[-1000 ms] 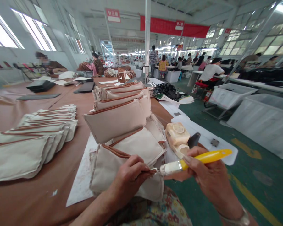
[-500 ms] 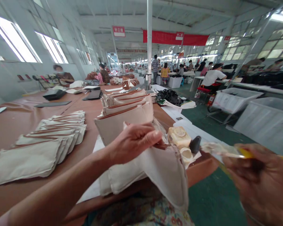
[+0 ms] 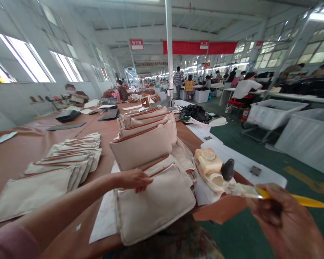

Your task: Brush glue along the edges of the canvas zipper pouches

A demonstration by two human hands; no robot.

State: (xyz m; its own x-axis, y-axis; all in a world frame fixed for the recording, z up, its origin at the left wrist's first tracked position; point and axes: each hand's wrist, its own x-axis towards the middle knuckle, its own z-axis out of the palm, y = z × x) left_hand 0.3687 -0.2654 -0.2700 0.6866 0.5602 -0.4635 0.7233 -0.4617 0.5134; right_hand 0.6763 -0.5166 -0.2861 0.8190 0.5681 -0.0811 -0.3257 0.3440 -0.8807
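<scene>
My left hand [image 3: 137, 180] is closed at the upper edge of a cream fabric pouch [image 3: 159, 205] with brown trim, its fingers curled over that edge. The pouch lies tilted at the front of a stack, near the table edge. At the right, my right hand [image 3: 283, 216] grips a brush [image 3: 250, 191] by its yellow handle. Its whitish, caked bristles are at the small open pot [image 3: 216, 180], beside a dark cone-shaped nozzle [image 3: 228, 169]. Behind the pot sits a yellowed, stained plastic container [image 3: 207, 160]. More cream pouches [image 3: 140, 145] stand in a leaning row behind the front one.
A second fanned row of cream pouches [image 3: 40, 187] lies left on the brown-covered table [image 3: 97, 124]. Black material [image 3: 194, 112] is heaped beyond the container. White bins [image 3: 275, 115] stand on the green floor at right. Several people work farther back.
The front pouch has gone from lifted and bent to lying against the stack. My left hand has moved down and left. The brush has come left to the pot.
</scene>
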